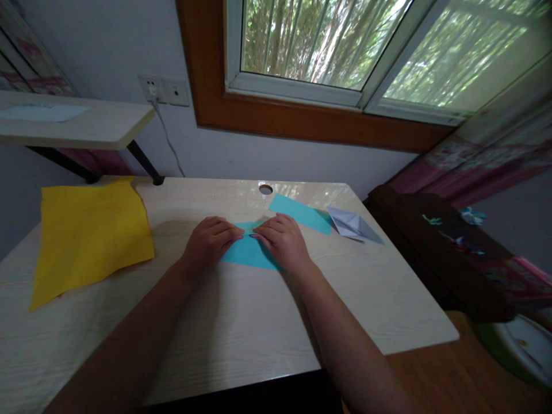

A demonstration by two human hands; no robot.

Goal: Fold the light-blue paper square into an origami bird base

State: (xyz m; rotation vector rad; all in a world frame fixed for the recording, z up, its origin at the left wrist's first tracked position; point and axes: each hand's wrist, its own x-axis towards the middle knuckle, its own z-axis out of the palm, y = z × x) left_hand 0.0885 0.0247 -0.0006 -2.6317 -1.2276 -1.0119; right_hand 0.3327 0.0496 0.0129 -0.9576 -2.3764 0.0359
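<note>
A sheet of light blue paper (248, 255) lies on the desk in front of me, with its far edge folded toward me. My left hand (212, 240) pinches the left part of that fold between thumb and fingers. From the other side my right hand (282, 238) grips the same fold, its fingertips close to the left hand's. The paper's two sides are partly covered by my hands. Just beyond my right hand is a blue paper strip (301, 214), and a folded white paper shape (354, 223) touches its right end.
A yellow sheet (92, 236) with uneven edges lies on the left of the wooden desk (259, 322). A raised shelf (99, 129) on black legs stands at the back left. The desk has a round cable hole (266, 189) near its back edge, below the window.
</note>
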